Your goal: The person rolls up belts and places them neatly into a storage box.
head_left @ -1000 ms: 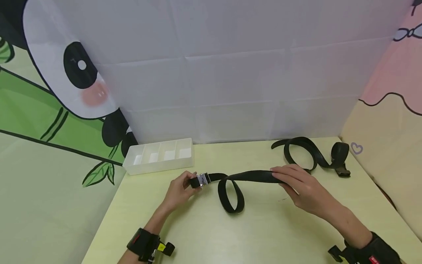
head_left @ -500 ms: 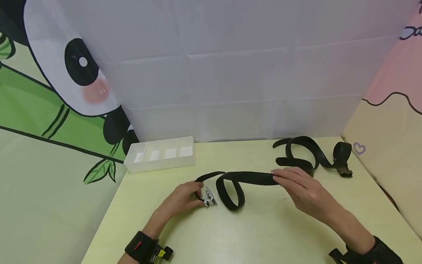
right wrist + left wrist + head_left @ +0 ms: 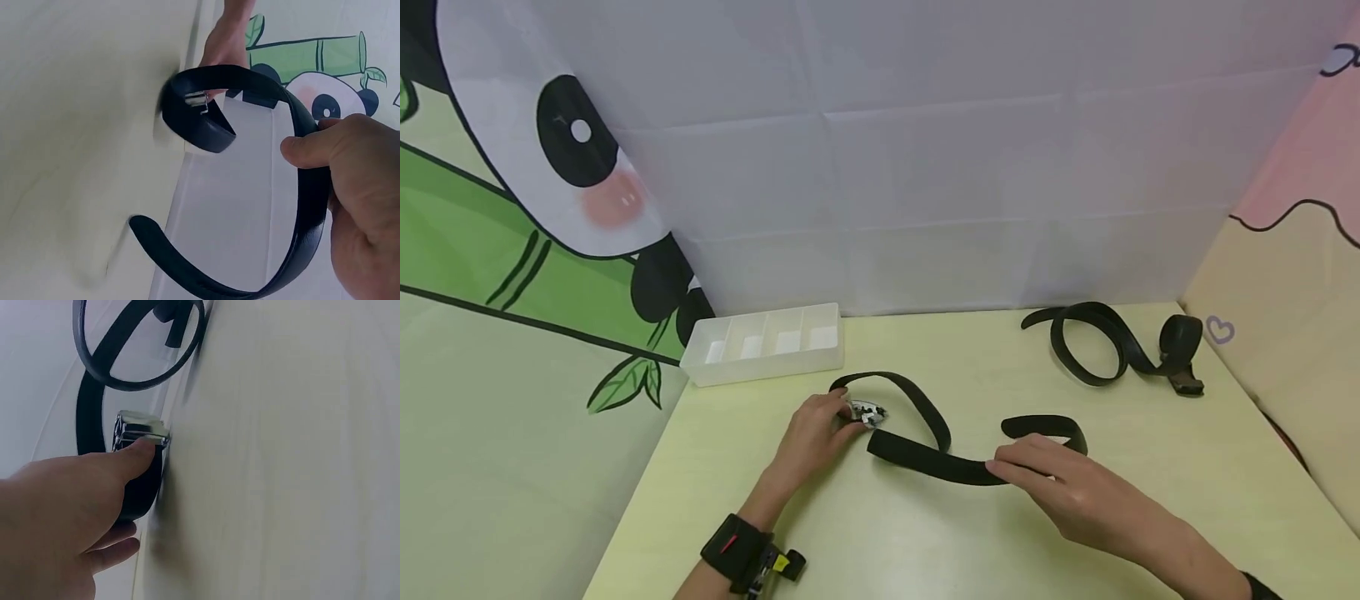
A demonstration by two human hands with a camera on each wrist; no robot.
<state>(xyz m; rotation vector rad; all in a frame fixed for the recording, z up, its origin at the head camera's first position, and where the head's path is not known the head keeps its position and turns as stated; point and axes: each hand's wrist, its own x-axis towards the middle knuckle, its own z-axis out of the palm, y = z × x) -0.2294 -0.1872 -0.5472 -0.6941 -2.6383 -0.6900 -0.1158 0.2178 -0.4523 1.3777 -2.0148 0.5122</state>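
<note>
The pale yellow desk [image 3: 880, 533] carries a white divided tray [image 3: 763, 343] at its back left and a second black belt [image 3: 1112, 342] at its back right. A black belt [image 3: 925, 454] lies looped mid-desk. The right hand [image 3: 1060, 492] pinches its strap; the left hand [image 3: 816, 433] pinches its silver buckle [image 3: 868, 412].

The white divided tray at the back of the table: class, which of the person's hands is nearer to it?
Left. The left hand holds the belt buckle just in front of the tray; the right hand grips the strap farther right.
</note>
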